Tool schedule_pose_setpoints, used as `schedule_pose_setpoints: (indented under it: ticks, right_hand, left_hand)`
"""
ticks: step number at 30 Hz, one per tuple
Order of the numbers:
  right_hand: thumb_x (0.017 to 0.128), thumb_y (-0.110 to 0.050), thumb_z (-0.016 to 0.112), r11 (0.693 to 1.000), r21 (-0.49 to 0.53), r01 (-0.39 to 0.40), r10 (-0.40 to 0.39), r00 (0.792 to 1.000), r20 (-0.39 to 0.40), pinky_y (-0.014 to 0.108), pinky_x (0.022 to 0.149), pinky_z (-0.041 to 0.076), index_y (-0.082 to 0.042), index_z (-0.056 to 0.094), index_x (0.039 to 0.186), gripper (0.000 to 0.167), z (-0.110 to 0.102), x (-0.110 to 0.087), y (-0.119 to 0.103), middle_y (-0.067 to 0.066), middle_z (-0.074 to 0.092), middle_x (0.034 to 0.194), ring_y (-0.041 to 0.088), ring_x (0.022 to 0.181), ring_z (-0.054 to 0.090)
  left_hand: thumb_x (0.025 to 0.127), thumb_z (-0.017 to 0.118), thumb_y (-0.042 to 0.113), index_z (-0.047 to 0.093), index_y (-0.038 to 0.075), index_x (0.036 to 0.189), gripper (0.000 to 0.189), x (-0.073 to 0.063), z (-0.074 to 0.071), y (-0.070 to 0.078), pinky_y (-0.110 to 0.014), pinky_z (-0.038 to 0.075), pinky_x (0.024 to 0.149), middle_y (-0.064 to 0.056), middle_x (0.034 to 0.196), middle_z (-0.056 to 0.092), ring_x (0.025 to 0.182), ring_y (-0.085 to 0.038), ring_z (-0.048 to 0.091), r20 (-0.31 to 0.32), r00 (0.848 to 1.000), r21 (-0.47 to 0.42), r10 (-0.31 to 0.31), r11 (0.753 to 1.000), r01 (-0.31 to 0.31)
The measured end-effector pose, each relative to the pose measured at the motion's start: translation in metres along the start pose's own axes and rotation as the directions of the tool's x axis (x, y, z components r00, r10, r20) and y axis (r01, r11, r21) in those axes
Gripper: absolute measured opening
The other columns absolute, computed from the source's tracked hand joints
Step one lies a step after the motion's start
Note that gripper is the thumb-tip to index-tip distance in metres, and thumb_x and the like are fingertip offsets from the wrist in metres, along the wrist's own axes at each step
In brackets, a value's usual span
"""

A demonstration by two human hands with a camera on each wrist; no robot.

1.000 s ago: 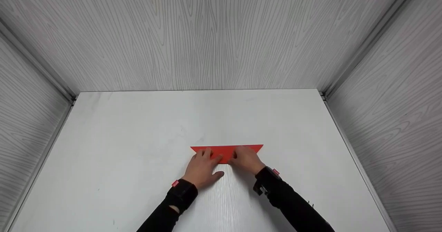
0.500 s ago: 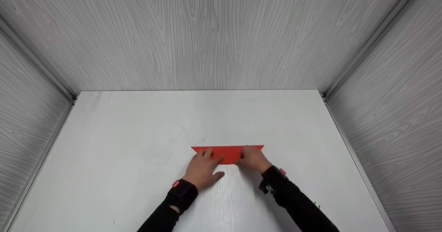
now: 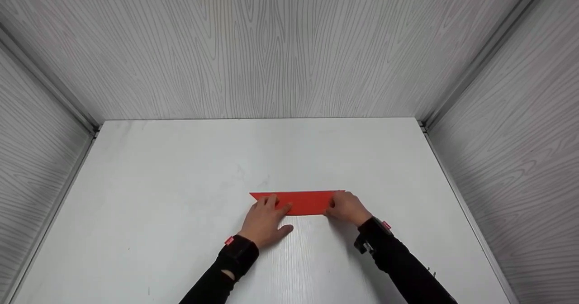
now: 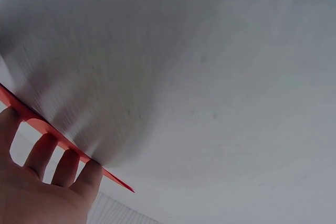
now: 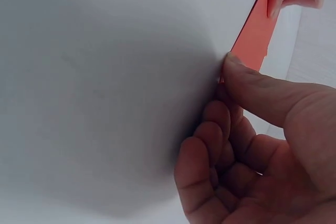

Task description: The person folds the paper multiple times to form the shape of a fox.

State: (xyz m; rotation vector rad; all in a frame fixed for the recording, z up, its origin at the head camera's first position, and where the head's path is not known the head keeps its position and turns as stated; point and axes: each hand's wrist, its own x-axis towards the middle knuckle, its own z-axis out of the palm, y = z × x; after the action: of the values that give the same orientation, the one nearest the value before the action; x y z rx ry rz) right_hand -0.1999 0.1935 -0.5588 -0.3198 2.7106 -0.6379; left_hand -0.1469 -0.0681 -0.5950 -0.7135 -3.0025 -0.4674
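Note:
A folded sheet of red paper (image 3: 307, 203) lies flat on the white table as a long strip with a pointed left end. My left hand (image 3: 262, 222) rests on its left part, fingers spread and fingertips pressing down; the left wrist view shows these fingers (image 4: 63, 166) along the strip. At the right end my right hand (image 3: 347, 208) pinches the near edge of the paper between thumb and curled forefinger. In the right wrist view that thumb (image 5: 252, 80) lies over the red paper (image 5: 256, 38), the other fingers curled below. The hand covers most of the strip's right end.
The white tabletop (image 3: 181, 168) spreads around the paper on all sides. A grey wood-grain back panel (image 3: 258, 50) rises behind it, and similar side panels stand at left (image 3: 36, 159) and right (image 3: 511, 136).
My right hand has slid to the right along the near edge, from the middle of the paper to its right end. The left hand and the paper have stayed in place.

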Motion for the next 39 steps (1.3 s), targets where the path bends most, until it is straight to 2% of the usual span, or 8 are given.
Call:
schedule_pose_setpoints:
  ticks: [6,10,15,19,24,27,34,39]
  right_hand:
    - [0.089,-0.014,0.080,0.999,0.025,-0.037,0.036,0.999,0.022,0.027,0.056,0.033,-0.012,0.057,0.065,0.033,-0.004,-0.001,0.006,-0.005,0.043,0.059,0.013,0.059,0.041]
    - [0.091,-0.015,0.078,0.997,0.066,-0.049,0.047,0.998,0.041,0.027,0.058,0.035,-0.011,0.062,0.070,0.027,-0.007,0.001,-0.004,-0.005,0.047,0.062,0.013,0.062,0.044]
    - [0.093,-0.016,0.077,0.994,0.109,0.030,-0.035,0.999,0.040,0.027,0.058,0.037,-0.008,0.069,0.079,0.018,0.001,0.005,-0.024,-0.005,0.052,0.064,0.012,0.062,0.046]
    - [0.091,-0.012,0.077,0.990,0.100,0.102,-0.105,0.994,0.024,0.026,0.055,0.036,-0.008,0.071,0.074,0.018,0.010,0.008,-0.032,-0.008,0.048,0.060,0.010,0.059,0.044]
    - [0.089,-0.015,0.078,0.992,0.091,0.089,-0.091,0.996,0.021,0.024,0.050,0.027,-0.015,0.061,0.060,0.034,0.016,0.011,-0.035,-0.012,0.035,0.053,0.007,0.053,0.034]
    - [0.088,-0.017,0.080,0.993,0.093,0.067,-0.069,0.997,0.022,0.025,0.049,0.024,-0.016,0.057,0.057,0.038,0.016,0.011,-0.036,-0.011,0.031,0.053,0.007,0.052,0.032]
    - [0.089,-0.015,0.080,0.999,0.025,0.024,-0.024,1.000,0.002,0.029,0.058,0.040,-0.009,0.067,0.074,0.021,0.018,0.011,-0.038,-0.002,0.054,0.071,0.013,0.063,0.048]
    - [0.088,-0.014,0.080,0.999,-0.013,0.044,-0.044,0.999,-0.008,0.031,0.060,0.041,-0.007,0.066,0.076,0.020,0.019,0.011,-0.041,0.001,0.055,0.075,0.015,0.066,0.049]
  left_hand:
    - [0.093,0.073,0.047,0.064,0.022,0.144,0.057,0.000,-0.001,0.001,-0.051,0.050,0.098,-0.015,0.126,0.055,0.119,-0.034,0.052,0.005,1.000,-0.005,-0.003,1.000,0.003]
    - [0.093,0.072,0.047,0.064,0.022,0.143,0.057,-0.001,-0.002,0.001,-0.051,0.050,0.098,-0.016,0.126,0.055,0.118,-0.034,0.053,0.003,1.000,-0.012,0.000,1.000,0.001]
    - [0.093,0.071,0.047,0.065,0.022,0.143,0.056,-0.001,-0.002,0.000,-0.050,0.051,0.097,-0.015,0.125,0.055,0.117,-0.034,0.053,-0.002,1.000,0.000,0.000,1.000,0.000]
    - [0.093,0.071,0.048,0.064,0.023,0.143,0.056,0.001,0.000,-0.001,-0.049,0.051,0.097,-0.015,0.124,0.055,0.116,-0.033,0.053,-0.004,1.000,0.019,0.014,1.000,-0.014]
    - [0.093,0.071,0.050,0.063,0.023,0.144,0.057,0.001,0.001,-0.001,-0.049,0.051,0.098,-0.015,0.123,0.055,0.116,-0.033,0.053,-0.006,1.000,0.023,0.014,1.000,-0.014]
    - [0.094,0.070,0.052,0.063,0.022,0.144,0.059,0.001,0.003,0.000,-0.050,0.049,0.101,-0.015,0.126,0.055,0.119,-0.033,0.052,-0.009,1.000,-0.002,0.000,1.000,0.000]
    - [0.094,0.071,0.050,0.065,0.022,0.143,0.057,0.002,0.006,0.004,-0.049,0.049,0.102,-0.015,0.127,0.056,0.120,-0.033,0.051,-0.032,0.999,-0.040,-0.037,0.999,0.036]
    - [0.097,0.071,0.041,0.070,0.019,0.136,0.045,0.004,0.002,0.008,-0.052,0.049,0.099,-0.019,0.128,0.057,0.117,-0.036,0.052,-0.046,0.995,-0.070,-0.087,0.994,0.084]
